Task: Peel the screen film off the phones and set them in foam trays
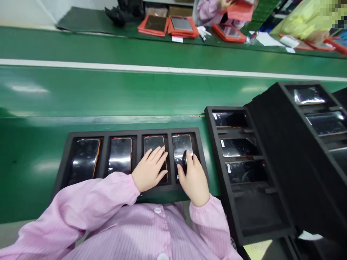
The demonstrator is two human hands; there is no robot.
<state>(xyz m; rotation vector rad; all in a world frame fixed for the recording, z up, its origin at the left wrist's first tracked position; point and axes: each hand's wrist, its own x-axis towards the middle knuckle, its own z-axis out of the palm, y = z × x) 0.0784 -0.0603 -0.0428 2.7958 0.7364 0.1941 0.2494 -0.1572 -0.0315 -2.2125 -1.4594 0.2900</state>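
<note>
A black foam tray [135, 132] lies in front of me, with smartphones in its compartments. My left hand [151, 169] rests with its fingers stretched out over the third smartphone [154, 141], covering part of it. Between thumb and fingers, my right hand [194, 179] holds a small dark oval object [184, 161], whose kind I cannot make out. It is over the screen of the rightmost smartphone [182, 141]. Two more smartphones, one at the far left [84, 159] and one beside it [120, 157], lie face up with glossy screens.
At my right, a second black foam tray [238, 213] holds three smartphones and one vacant slot. Beyond it rises a tall stack of black trays [295, 155]. Across the green bench [108, 90], phones lie on orange-red pouches [153, 25], near two people in pink and yellow sleeves.
</note>
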